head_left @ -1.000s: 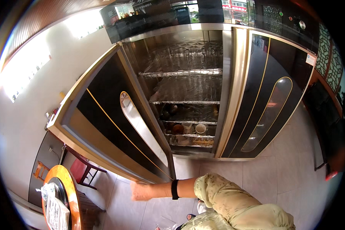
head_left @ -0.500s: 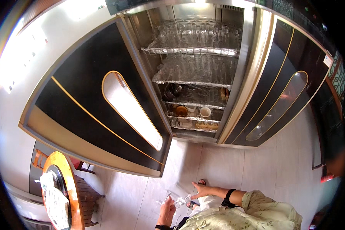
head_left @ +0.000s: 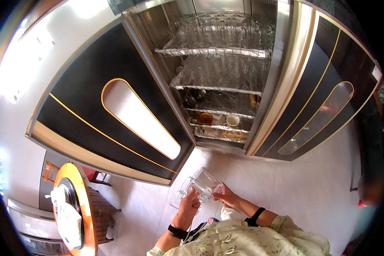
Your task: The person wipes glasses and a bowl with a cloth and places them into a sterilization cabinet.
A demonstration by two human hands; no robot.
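In front of my body my left hand is closed round the handle part of clear glass mugs. At least two cylindrical glasses show in the cluster, with their walls overlapping, so I cannot tell exactly how many there are. My right hand grips the right side of the same cluster, fingers curled against the glass near its base. Beyond the hands stands a tall cabinet with both doors swung open. Its foil-lined shelves carry clear glassware on the top level.
The black left door and right door flank the cabinet. Lower shelves hold a brown bowl, a white cup and dark round items. A round wooden table with a covered turntable stands at the left. Pale tiles cover the floor.
Both hands have risen and moved forward toward the cabinet with the glass mugs. My right hand, earlier with fingers stretched, has closed on the glass. The view has shifted slightly.
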